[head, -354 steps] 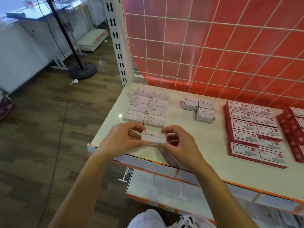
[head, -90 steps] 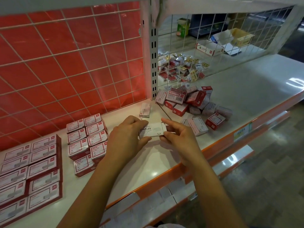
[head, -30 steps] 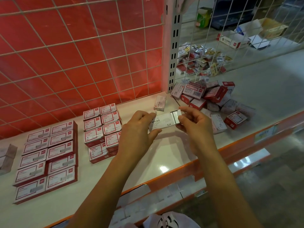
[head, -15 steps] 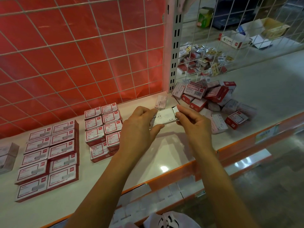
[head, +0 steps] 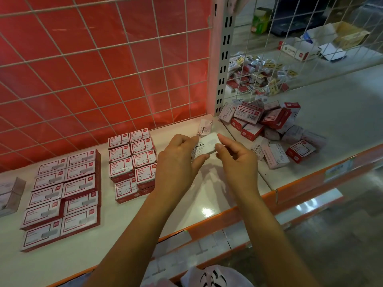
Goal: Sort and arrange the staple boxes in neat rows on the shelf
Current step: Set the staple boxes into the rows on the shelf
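Observation:
Both hands hold one white box marked STAPLES (head: 204,146) above the white shelf (head: 116,243). My left hand (head: 178,162) grips its left end, and my right hand (head: 236,157) pinches its right end. The box looks closed. Another white STAPLES box (head: 204,127) lies on the shelf just behind it. To the left, red-and-white staple boxes lie in neat rows: a small block (head: 132,160) and a larger block (head: 62,195). A loose pile of mixed boxes (head: 271,129) lies to the right.
A red wire-grid back panel (head: 103,65) rises behind the shelf, with a slotted upright post (head: 222,65) at its right. More boxes (head: 259,75) lie behind the wire mesh. An orange front rail (head: 310,183) edges the shelf. White boxes (head: 10,193) sit at far left.
A second ago the box's inner tray stuck out at the right end; my right hand has pushed it in, and the box now looks closed.

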`<state>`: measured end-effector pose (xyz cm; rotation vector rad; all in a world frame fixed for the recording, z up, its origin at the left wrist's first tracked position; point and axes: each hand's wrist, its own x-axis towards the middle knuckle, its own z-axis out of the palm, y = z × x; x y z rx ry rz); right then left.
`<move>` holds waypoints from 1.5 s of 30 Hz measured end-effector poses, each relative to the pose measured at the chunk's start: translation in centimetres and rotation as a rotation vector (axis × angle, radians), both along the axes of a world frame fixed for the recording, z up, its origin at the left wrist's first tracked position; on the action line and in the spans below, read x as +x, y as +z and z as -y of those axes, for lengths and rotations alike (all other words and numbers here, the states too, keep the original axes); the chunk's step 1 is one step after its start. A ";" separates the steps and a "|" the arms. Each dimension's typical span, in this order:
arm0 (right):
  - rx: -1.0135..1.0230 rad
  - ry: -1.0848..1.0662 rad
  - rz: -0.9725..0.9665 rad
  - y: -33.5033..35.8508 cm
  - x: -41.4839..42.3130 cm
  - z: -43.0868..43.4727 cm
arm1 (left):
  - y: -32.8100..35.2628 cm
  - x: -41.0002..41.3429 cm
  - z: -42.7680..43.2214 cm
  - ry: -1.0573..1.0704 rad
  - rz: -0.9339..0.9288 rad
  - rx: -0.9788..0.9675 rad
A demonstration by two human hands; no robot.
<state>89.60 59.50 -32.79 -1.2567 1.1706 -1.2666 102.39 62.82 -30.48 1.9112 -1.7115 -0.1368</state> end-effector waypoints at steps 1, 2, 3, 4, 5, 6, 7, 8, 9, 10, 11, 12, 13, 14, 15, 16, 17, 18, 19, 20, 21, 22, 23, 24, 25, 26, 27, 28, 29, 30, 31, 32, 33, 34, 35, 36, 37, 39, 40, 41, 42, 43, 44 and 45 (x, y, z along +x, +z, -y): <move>0.001 0.015 -0.014 -0.1 0.1 0.0 | 0.0 0.0 0.1 0.011 -0.006 -0.003; 0.004 0.027 -0.031 -0.2 0.2 -0.1 | 0.0 0.0 0.1 0.023 -0.010 -0.001; 0.007 0.031 -0.049 -0.4 0.2 -0.1 | 0.0 -0.1 0.2 0.036 -0.014 0.007; 0.015 0.028 -0.066 -0.6 0.2 -0.1 | 0.0 -0.2 0.3 0.049 -0.022 0.015; 0.025 0.024 -0.081 -0.8 0.2 -0.1 | 0.0 -0.3 0.4 0.061 -0.030 0.023; 0.036 0.021 -0.095 -1.0 0.2 -0.1 | 0.0 -0.4 0.4 0.070 -0.036 0.028; 0.048 0.020 -0.109 -1.2 0.2 0.0 | -0.1 -0.5 0.5 0.071 -0.033 0.035; 0.058 0.024 -0.123 -1.4 0.2 0.0 | -0.1 -0.7 0.5 0.064 -0.022 0.046; 0.069 0.034 -0.137 -1.6 0.2 0.1 | -0.2 -0.8 0.5 0.053 -0.001 0.065; 0.076 0.050 -0.154 -1.8 0.1 0.2 | -0.4 -1.0 0.6 0.041 0.026 0.093; 0.080 0.067 -0.171 -1.8 0.1 0.3 | -0.6 -1.1 0.6 0.034 0.047 0.124; 0.082 0.083 -0.188 -1.9 0.0 0.5 | -0.9 -1.2 0.7 0.025 0.059 0.154; 0.081 0.099 -0.207 -1.9 -0.2 0.7 | -1.2 -1.3 0.8 0.014 0.063 0.182; 0.085 0.118 -0.229 -1.8 -0.4 0.9 | -1.5 -1.3 0.9 0.004 0.056 0.203; 0.096 0.141 -0.245 -1.8 -0.6 1.1 | -1.9 -1.4 1.0 -0.004 0.043 0.220; 0.101 0.165 -0.264 -1.7 -0.8 1.4 | -2.1 -1.5 1.0 -0.011 0.025 0.230; 0.098 0.189 -0.296 -1.7 -1.0 1.7 | -2.3 -1.7 1.0 -0.018 0.003 0.237; 0.095 0.212 -0.329 -1.6 -1.2 1.9 | -2.3 -1.8 0.9 -0.021 -0.021 0.238; 0.100 0.229 -0.342 -1.6 -1.5 2.1 | -2.3 -1.8 0.9 -0.016 -0.043 0.233; 0.117 0.239 -0.328 -1.6 -1.8 2.2 | -2.3 -1.9 0.9 -0.001 -0.052 0.228; 0.135 0.243 -0.305 -1.7 -2.0 2.3 | -2.3 -1.9 0.8 0.029 -0.048 0.224; 0.144 0.238 -0.291 -1.8 -2.3 2.3 | -2.2 -1.8 0.8 0.072 -0.037 0.222; 0.148 0.224 -0.293 -1.9 -2.6 2.4 | -2.2 -1.8 0.7 0.117 -0.024 0.230; 0.145 0.210 -0.303 -2.0 -2.9 2.6 | -2.2 -1.8 0.7 0.154 -0.012 0.247; 0.140 0.197 -0.313 -2.1 -3.2 2.8 | -2.2 -1.9 0.8 0.174 0.006 0.272; 0.141 0.188 -0.311 -2.2 -3.5 2.9 | -2.2 -1.9 0.9 0.182 0.023 0.295; 0.151 0.181 -0.299 -2.3 -3.7 3.1 | -2.2 -2.0 1.0 0.186 0.033 0.313; 0.158 0.174 -0.285 -2.5 -3.9 3.3 | -2.1 -1.9 1.3 0.185 0.035 0.323; 0.161 0.166 -0.276 -2.5 -4.1 3.4 | -2.1 -1.8 1.7 0.177 0.032 0.329; 0.159 0.160 -0.270 -2.5 -4.2 3.4 | -2.0 -1.7 2.1 0.162 0.027 0.334; 0.162 0.156 -0.261 -2.6 -4.3 3.4 | -2.0 -1.6 2.6 0.148 0.019 0.338; 0.168 0.154 -0.248 -2.6 -4.4 3.4 | -1.9 -1.5 3.1 0.141 0.008 0.338; 0.178 0.150 -0.239 -2.7 -4.4 3.5 | -1.9 -1.6 3.6 0.143 -0.003 0.339; 0.185 0.147 -0.236 -2.7 -4.4 3.5 | -2.0 -1.6 4.0 0.157 -0.003 0.345; 0.187 0.141 -0.241 -2.7 -4.4 3.6 | -2.1 -1.8 4.3 0.179 0.012 0.362; 0.183 0.135 -0.252 -2.7 -4.5 3.6 | -2.2 -1.8 4.6 0.201 0.037 0.393; 0.183 0.127 -0.261 -2.7 -4.6 3.6 | -2.3 -1.9 4.7 0.221 0.063 0.429; 0.190 0.109 -0.252 -2.6 -4.7 3.7 | -2.4 -1.8 4.8 0.246 0.089 0.479; 0.195 0.104 -0.244 -2.6 -4.8 3.7 | -2.5 -1.8 4.8 0.252 0.088 0.488; 0.202 0.097 -0.234 -2.6 -4.8 3.8 | -2.6 -1.7 4.8 0.252 0.084 0.490; 0.206 0.090 -0.221 -2.5 -4.8 3.8 | -2.6 -1.6 4.8 0.248 0.082 0.486; 0.211 0.084 -0.205 -2.5 -4.8 3.8 | -2.6 -1.6 4.7 0.240 0.085 0.481; 0.214 0.081 -0.191 -2.5 -4.7 3.8 | -2.5 -1.6 4.7 0.231 0.092 0.475; 0.213 0.079 -0.185 -2.4 -4.6 3.8 | -2.5 -1.6 4.6 0.223 0.093 0.472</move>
